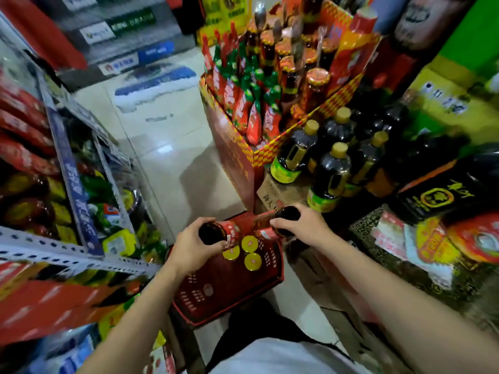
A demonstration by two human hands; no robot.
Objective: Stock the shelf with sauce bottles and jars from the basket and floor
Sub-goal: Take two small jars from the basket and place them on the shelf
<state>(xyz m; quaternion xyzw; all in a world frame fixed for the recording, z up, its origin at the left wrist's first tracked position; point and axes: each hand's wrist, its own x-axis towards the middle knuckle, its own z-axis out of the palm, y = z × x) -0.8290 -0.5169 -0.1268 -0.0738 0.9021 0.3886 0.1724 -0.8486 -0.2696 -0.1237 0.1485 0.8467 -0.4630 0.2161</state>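
Sauce bottle [213, 233] in my left hand [189, 247]: dark glass lying on its side, with a red label whose white characters are too blurred for me to read. My fingers and thumb are wrapped around its lower body. The second bottle [287, 215] is the same dark kind with a red label, also unreadable, and my right hand [302, 228] grasps it from above with the fingers curled over it. I hold both just above the far end of the red basket [216, 298], which sits on the floor [162, 125] in front of my knees.

Three jars [249, 244] stand upright in the basket, showing yellow lids with small red marks I cannot make out.

To my left is the shelf [67, 249], with perforated grey rails and a blue price strip bearing white characters, packed with red and yellow packets.

Beyond the basket stands a red-and-yellow display carton [237, 157] holding red bottles with green caps [251, 103] and jars with patterned lids. Just right of it, dark jugs with gold caps [329, 174] and green-yellow labels stand on a cardboard box. A black box with a gold emblem [437, 195] lies further right.
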